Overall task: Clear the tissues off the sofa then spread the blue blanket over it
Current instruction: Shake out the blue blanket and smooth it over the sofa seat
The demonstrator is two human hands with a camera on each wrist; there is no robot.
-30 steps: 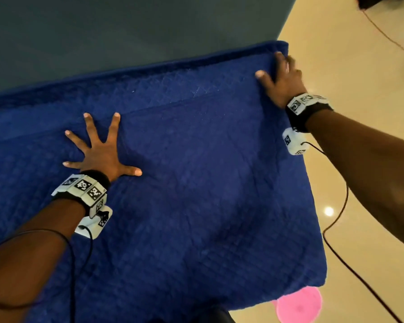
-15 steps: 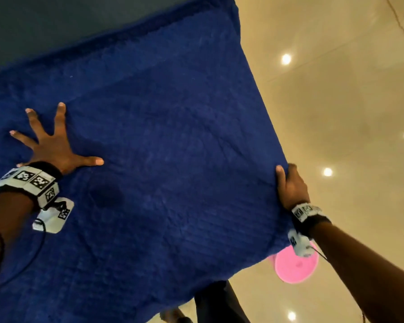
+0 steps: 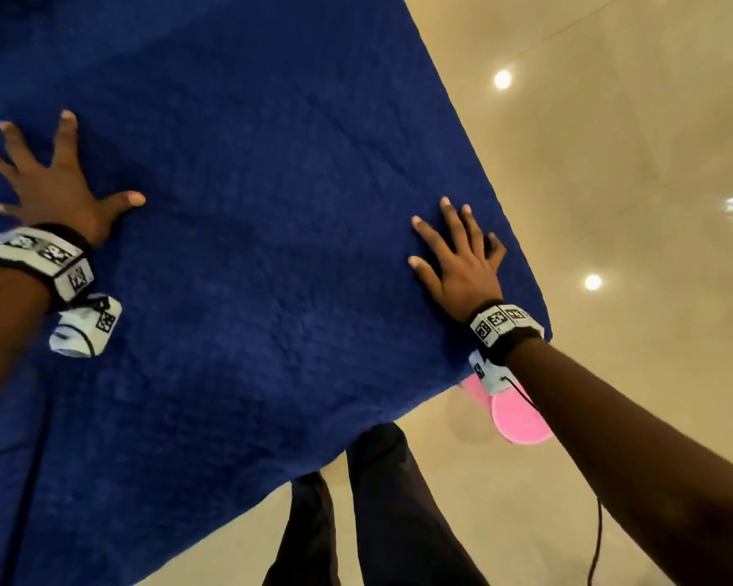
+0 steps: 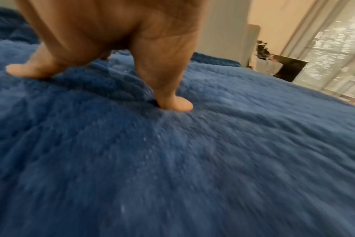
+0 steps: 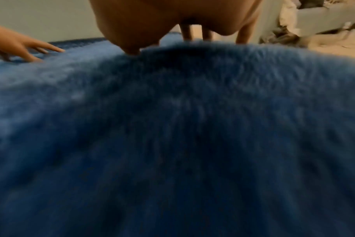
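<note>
Nearest the camera, the person's dark trousers stand on the glossy beige floor, with a pink round object on the floor partly hidden under the right wrist. Just beyond, the blue blanket lies spread flat and fills most of the head view; the sofa beneath it is fully covered and cannot be seen.

The right hand now lies palm-down on the blanket near its right edge, fingers straight and spread, holding nothing. Half a second ago this hand gripped that edge with curled fingers; it has let go and moved onto the top surface.

Farther left, the left hand stays flat on the blanket as before, fingers splayed wide and the thumb pressed into the pile, as the left wrist view shows.

Beyond the blanket, that view shows a pale curtain by a bright window.
</note>
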